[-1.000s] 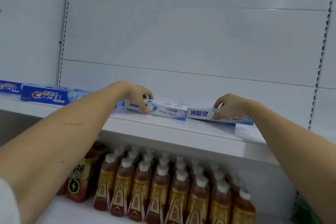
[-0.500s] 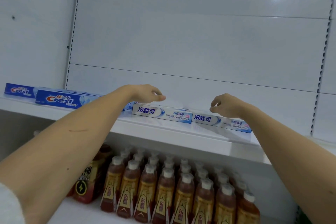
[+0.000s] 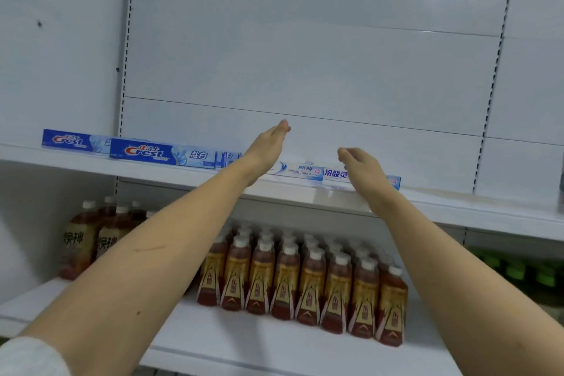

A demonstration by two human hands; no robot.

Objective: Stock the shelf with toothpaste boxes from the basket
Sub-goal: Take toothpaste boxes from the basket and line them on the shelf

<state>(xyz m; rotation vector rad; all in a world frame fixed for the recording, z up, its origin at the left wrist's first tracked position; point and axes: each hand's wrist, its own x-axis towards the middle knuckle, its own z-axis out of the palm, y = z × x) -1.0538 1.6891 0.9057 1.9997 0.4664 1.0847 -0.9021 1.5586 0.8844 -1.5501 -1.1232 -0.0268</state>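
Two white-and-blue toothpaste boxes lie end to end on the upper shelf (image 3: 305, 197): one (image 3: 300, 171) partly behind my left wrist, the other (image 3: 335, 174) partly behind my right hand. My left hand (image 3: 270, 146) is raised above the first box with straight fingers, holding nothing. Empty too, my right hand (image 3: 358, 166) hovers with loosely curled fingers in front of the second box. Two blue Crest boxes (image 3: 161, 152) (image 3: 71, 141) lie further left on the same shelf. The basket is out of view.
Several brown tea bottles (image 3: 308, 281) stand in rows on the lower shelf, with darker bottles (image 3: 79, 238) at the left. Green items (image 3: 515, 272) show at the lower right. The white back panel rises behind the upper shelf.
Both hands let go of the white-and-blue boxes, which now lie flat on the shelf. My left hand has lifted and straightened; my right hand has drawn slightly off its box.
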